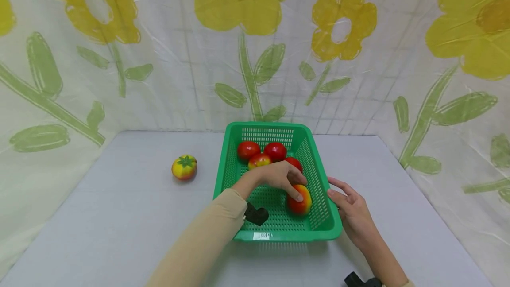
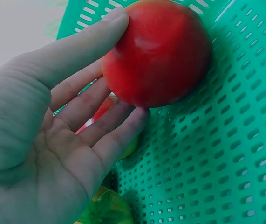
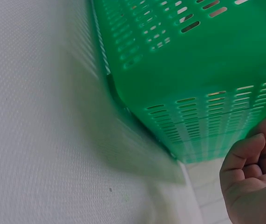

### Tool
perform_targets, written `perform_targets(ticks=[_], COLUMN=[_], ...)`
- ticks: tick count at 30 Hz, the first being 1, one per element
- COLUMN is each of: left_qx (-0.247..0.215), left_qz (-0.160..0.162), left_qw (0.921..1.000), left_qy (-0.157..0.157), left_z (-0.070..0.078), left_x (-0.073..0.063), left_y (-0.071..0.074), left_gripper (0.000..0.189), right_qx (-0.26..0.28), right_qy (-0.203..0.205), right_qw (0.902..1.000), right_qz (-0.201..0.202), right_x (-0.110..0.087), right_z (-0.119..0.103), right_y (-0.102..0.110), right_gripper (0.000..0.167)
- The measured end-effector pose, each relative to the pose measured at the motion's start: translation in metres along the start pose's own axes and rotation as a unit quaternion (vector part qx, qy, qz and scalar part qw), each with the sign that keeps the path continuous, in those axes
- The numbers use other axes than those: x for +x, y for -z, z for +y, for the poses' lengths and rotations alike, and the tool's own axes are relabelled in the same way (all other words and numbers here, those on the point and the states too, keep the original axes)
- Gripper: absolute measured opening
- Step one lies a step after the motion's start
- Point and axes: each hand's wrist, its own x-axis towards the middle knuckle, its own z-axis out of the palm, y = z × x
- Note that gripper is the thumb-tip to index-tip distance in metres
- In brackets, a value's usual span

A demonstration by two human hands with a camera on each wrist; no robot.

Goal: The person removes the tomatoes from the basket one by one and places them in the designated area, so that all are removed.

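A green plastic basket [image 1: 275, 236] with slotted walls sits on the table. Inside it, my left hand [image 1: 279, 175] holds a red and yellow tomato [image 1: 299, 205] near the right wall, thumb on one side and fingertips on the other. The left wrist view shows this tomato [image 2: 160, 53] against the basket's slotted surface, its red side facing the camera. My right hand [image 1: 352, 211] grips the basket's right rim from outside; in the right wrist view its fingers [image 3: 247, 151] are bent at the basket wall. Toward the back of the basket lie several more tomatoes [image 1: 248, 150], one partly behind my left hand.
A yellow and red tomato [image 1: 184, 167] with a green leafy top lies on the white table [image 1: 131, 207], left of the basket. A flower-printed curtain [image 1: 167, 79] hangs behind the table. Each wrist wears a small black camera [image 1: 256, 214].
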Motion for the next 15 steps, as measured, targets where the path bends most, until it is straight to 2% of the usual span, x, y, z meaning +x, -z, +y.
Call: perform_targets(ticks=[7,15], left_qx=[-0.006,-0.002], left_qz=[0.001,0.0], left_qw=[0.9999,0.9998], left_qy=[0.012,0.022], left_z=[0.0014,0.0015], left_x=[-0.0009,-0.0016], left_y=[-0.0003,-0.0006], left_gripper=[0.049,0.051], right_qx=[0.004,0.001], right_qy=[0.006,-0.003], right_qw=[0.9999,1.0], right_qz=[-0.008,0.0], right_x=[-0.0008,0.0004], right_z=[-0.001,-0.001], right_y=[0.0002,-0.0002], right_gripper=[0.046,0.049])
